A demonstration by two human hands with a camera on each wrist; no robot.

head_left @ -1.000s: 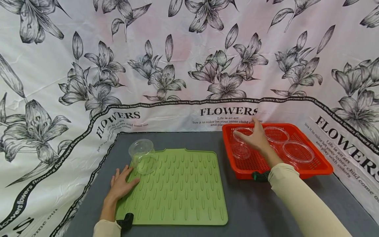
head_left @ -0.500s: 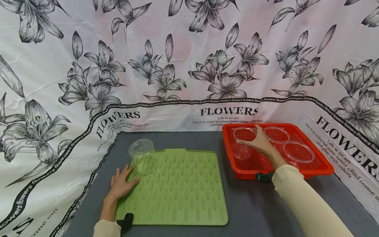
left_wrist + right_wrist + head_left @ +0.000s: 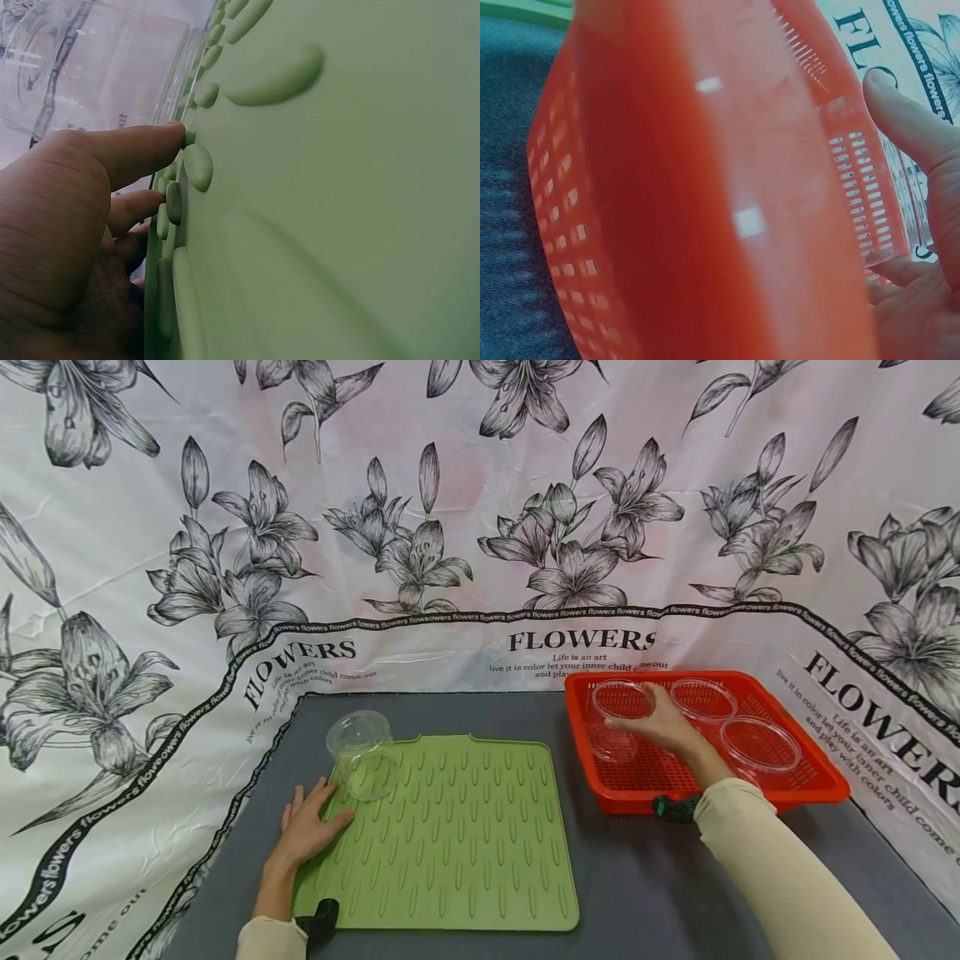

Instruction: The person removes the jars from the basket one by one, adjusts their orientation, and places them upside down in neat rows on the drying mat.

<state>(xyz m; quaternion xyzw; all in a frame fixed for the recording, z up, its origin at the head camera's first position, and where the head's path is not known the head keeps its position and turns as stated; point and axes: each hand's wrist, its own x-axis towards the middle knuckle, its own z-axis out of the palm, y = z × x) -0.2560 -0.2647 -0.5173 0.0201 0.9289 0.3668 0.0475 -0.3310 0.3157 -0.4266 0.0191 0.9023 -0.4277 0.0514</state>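
A clear plastic cup [image 3: 362, 767] stands upside down on the far left corner of a green ridged mat [image 3: 450, 843]. My left hand [image 3: 307, 827] lies flat on the mat's left edge, fingers straight, just short of that cup; the left wrist view shows the thumb [image 3: 142, 146] close to the cup's rim [image 3: 97, 67]. A red slotted basket [image 3: 817, 793] at the right holds several clear cups. My right hand [image 3: 656, 722] reaches into it and grips the back left cup [image 3: 618, 702], thumb in front and fingers behind. The right wrist view shows the basket wall [image 3: 690, 187] and my thumb [image 3: 915, 127].
Two more clear cups [image 3: 702, 699] [image 3: 760, 743] sit upright in the basket's right half. The mat and basket lie on a grey tabletop [image 3: 622, 877]. A white flower-printed cloth [image 3: 480, 527] hangs behind and wraps both sides.
My right hand went from spread fingers over the back left cup to closing round it, and drew back slightly. The left hand and the upside-down cup have not moved.
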